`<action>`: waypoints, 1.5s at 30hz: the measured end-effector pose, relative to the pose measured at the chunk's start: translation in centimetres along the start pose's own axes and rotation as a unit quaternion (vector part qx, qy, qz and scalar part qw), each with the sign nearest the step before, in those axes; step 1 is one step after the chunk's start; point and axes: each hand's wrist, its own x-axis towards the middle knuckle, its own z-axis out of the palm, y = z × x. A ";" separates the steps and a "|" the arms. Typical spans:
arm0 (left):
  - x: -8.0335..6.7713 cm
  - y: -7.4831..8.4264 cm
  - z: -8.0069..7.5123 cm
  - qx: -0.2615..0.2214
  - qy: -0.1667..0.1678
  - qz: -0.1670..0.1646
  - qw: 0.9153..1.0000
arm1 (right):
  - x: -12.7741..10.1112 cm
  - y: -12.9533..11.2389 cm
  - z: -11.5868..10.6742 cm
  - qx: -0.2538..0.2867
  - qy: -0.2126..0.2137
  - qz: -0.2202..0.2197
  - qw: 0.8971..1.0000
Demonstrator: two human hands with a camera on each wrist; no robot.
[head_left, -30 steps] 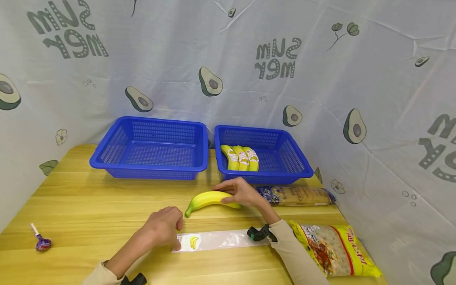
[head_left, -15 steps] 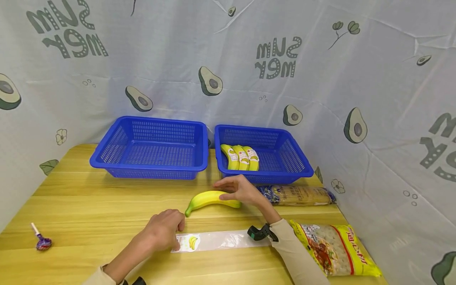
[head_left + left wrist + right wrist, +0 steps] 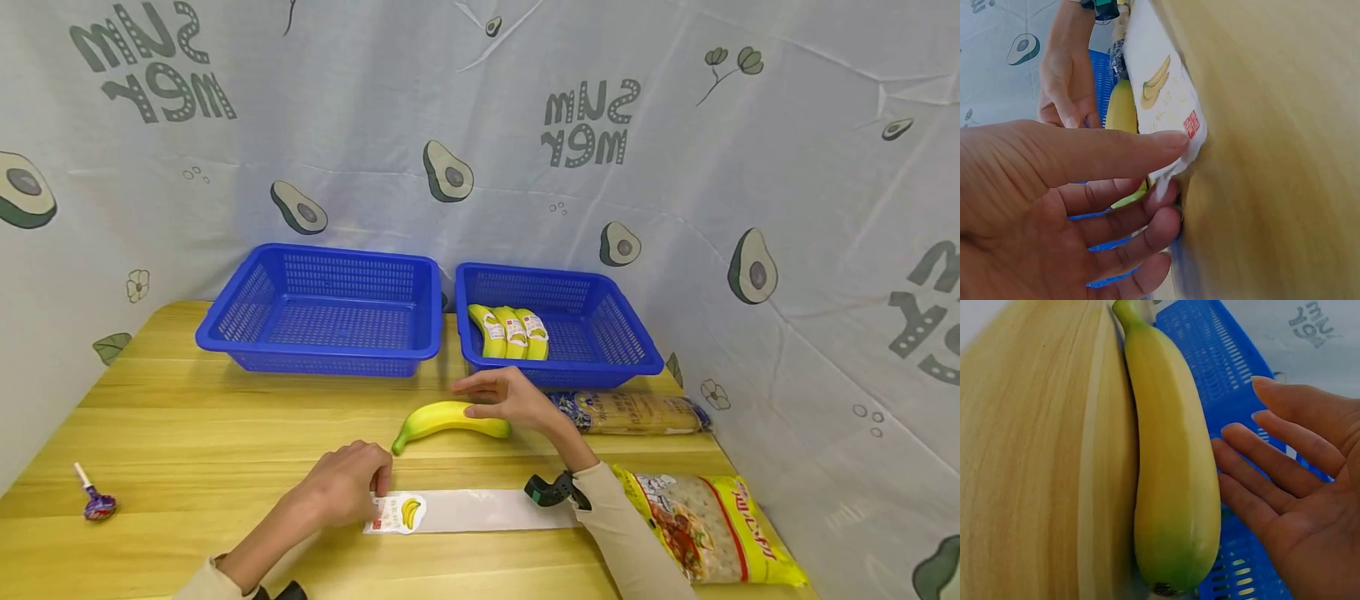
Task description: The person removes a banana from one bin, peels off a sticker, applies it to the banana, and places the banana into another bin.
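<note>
Left hand (image 3: 347, 485): fingers pinch the printed end of the clear plastic sleeve bag (image 3: 468, 511), flat on the wooden bench (image 3: 187, 433). Loose yellow banana (image 3: 447, 417): just beyond the bag, long axis parallel. Right hand (image 3: 508, 398): fingers straight and apart, hovering over the banana's right end, nearer hand.

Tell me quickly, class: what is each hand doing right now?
Left hand: pinches the end of the clear plastic bag with a banana label lying on the table.
Right hand: open, fingers straight, just above the loose yellow banana, not gripping it.

Two bare hands, long cream sleeves (image 3: 622, 542), black clip-like wrist camera mount (image 3: 551, 490) at each cuff
</note>
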 end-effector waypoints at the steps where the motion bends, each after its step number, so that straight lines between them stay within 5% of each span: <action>1: 0.1 -0.2 0.1 -0.006 -0.002 0.007 1.000 | 0.0 -0.1 0.0 0.000 -0.002 -0.004 1.000; 10: 0.5 -1.6 0.5 -0.048 -0.022 0.052 0.997 | -0.1 -1.6 0.5 -0.026 -0.011 -0.037 0.999; 18: 0.9 0.3 -2.3 -0.157 -0.090 0.122 0.976 | -0.4 -4.6 1.8 -0.061 -0.026 -0.095 0.993; 29: 3.1 2.4 -5.2 -0.209 -0.103 0.156 0.960 | -0.6 -7.1 4.1 -0.145 -0.069 -0.174 0.972; 45: 3.9 2.2 -6.4 -0.262 -0.118 0.183 0.940 | -1.1 -8.2 4.1 -0.136 -0.033 -0.129 0.982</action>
